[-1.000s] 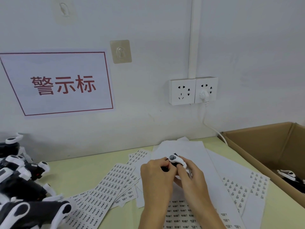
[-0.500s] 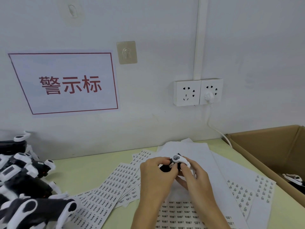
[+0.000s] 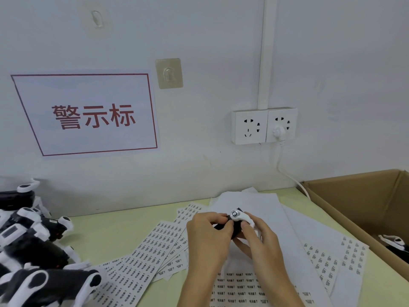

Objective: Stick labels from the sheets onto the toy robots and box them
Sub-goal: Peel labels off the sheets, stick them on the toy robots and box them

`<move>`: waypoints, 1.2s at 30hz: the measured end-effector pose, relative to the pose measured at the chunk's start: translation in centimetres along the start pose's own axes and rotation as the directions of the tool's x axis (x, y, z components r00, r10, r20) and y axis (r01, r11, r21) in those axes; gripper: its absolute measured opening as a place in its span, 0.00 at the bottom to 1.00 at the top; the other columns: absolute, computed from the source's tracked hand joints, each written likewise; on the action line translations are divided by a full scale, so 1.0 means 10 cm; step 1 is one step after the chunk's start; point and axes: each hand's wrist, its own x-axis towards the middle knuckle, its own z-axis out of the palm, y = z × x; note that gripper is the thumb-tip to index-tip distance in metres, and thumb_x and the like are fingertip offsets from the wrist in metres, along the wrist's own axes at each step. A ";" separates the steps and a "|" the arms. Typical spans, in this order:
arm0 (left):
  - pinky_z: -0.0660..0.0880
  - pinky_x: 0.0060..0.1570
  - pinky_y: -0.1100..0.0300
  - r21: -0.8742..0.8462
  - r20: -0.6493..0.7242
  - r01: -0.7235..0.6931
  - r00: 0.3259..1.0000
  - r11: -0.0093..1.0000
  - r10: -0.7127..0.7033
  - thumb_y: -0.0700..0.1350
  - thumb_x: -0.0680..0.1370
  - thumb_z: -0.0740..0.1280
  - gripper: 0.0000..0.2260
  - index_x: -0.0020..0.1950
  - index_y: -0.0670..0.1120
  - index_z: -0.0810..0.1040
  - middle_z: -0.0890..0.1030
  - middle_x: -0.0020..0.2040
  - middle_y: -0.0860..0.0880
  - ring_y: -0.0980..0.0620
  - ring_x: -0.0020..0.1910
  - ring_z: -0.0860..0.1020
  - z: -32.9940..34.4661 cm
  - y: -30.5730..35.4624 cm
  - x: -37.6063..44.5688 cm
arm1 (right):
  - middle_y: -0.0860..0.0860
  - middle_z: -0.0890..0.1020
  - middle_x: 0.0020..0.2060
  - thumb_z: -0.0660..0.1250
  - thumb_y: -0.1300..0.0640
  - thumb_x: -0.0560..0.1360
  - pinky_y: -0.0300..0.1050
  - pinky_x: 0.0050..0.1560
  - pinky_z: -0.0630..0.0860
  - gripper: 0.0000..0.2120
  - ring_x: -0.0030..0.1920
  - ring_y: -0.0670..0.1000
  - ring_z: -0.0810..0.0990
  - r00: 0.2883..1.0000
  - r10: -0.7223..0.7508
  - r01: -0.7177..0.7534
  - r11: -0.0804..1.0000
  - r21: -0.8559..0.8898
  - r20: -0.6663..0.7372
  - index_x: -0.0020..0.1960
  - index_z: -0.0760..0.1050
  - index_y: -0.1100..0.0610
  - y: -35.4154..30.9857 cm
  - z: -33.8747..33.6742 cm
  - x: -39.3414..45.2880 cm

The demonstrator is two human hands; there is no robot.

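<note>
A small black-and-white toy robot (image 3: 237,217) is held over the label sheets in the middle of the table. My left hand (image 3: 208,235) grips its left side with fingers curled over the black body. My right hand (image 3: 259,238) holds its right side, thumb on top near the white limb. Label sheets (image 3: 155,247) with rows of small printed stickers lie fanned out under and around my hands. A pile of black-and-white toy robots (image 3: 28,247) sits at the left edge. The cardboard box (image 3: 354,209) stands at the right with one robot (image 3: 396,242) inside.
The pale green table (image 3: 115,229) meets a white wall close behind. A red-bordered sign (image 3: 88,114) and a double socket (image 3: 264,126) with a white plug and cord (image 3: 285,171) are on the wall. Blank backing sheets (image 3: 265,204) lie behind my hands.
Both hands stay on the toy robot and shift only slightly over the sheets. The view has drifted a little to the left, so the box sits further right in the frame.
</note>
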 end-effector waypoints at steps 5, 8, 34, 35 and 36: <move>0.74 0.37 0.70 0.130 -0.059 -0.057 0.996 0.990 0.065 0.39 0.75 0.70 0.06 0.40 0.48 0.82 0.83 0.37 0.54 0.60 0.38 0.81 0.07 0.05 -0.06 | 0.46 0.86 0.52 0.63 0.58 0.81 0.47 0.57 0.81 0.11 0.54 0.46 0.85 1.000 -0.007 0.007 1.000 -0.027 -0.021 0.61 0.81 0.52 -0.01 0.05 -0.01; 0.70 0.36 0.68 0.319 -0.116 -0.095 0.984 0.943 0.138 0.41 0.79 0.64 0.08 0.40 0.48 0.75 0.78 0.40 0.54 0.59 0.38 0.74 0.17 0.05 -0.13 | 0.41 0.86 0.50 0.64 0.56 0.81 0.44 0.54 0.80 0.11 0.51 0.40 0.84 0.997 -0.015 0.009 0.996 -0.087 -0.074 0.61 0.80 0.51 0.01 0.07 0.00; 0.67 0.39 0.65 0.380 -0.229 -0.093 0.955 0.920 0.191 0.41 0.79 0.65 0.06 0.42 0.45 0.73 0.74 0.41 0.53 0.55 0.44 0.72 0.15 -0.10 -0.08 | 0.45 0.86 0.48 0.63 0.57 0.81 0.49 0.58 0.81 0.11 0.52 0.44 0.85 0.993 0.017 -0.025 0.998 -0.063 -0.119 0.60 0.81 0.52 -0.01 0.08 -0.03; 0.68 0.39 0.68 0.339 -0.217 -0.098 0.960 0.936 0.179 0.42 0.79 0.66 0.04 0.44 0.47 0.74 0.75 0.43 0.55 0.57 0.44 0.73 0.14 -0.08 -0.08 | 0.45 0.86 0.48 0.63 0.57 0.81 0.49 0.58 0.81 0.11 0.52 0.45 0.85 0.993 0.019 -0.026 0.998 -0.057 -0.117 0.59 0.81 0.51 -0.01 0.08 -0.03; 0.68 0.40 0.70 0.305 -0.191 -0.102 0.967 0.947 0.166 0.43 0.78 0.66 0.03 0.46 0.49 0.74 0.75 0.45 0.56 0.60 0.46 0.74 0.13 -0.06 -0.08 | 0.46 0.87 0.48 0.63 0.57 0.81 0.49 0.58 0.81 0.11 0.52 0.45 0.85 0.993 0.023 -0.029 0.998 -0.051 -0.112 0.59 0.81 0.51 -0.02 0.08 -0.02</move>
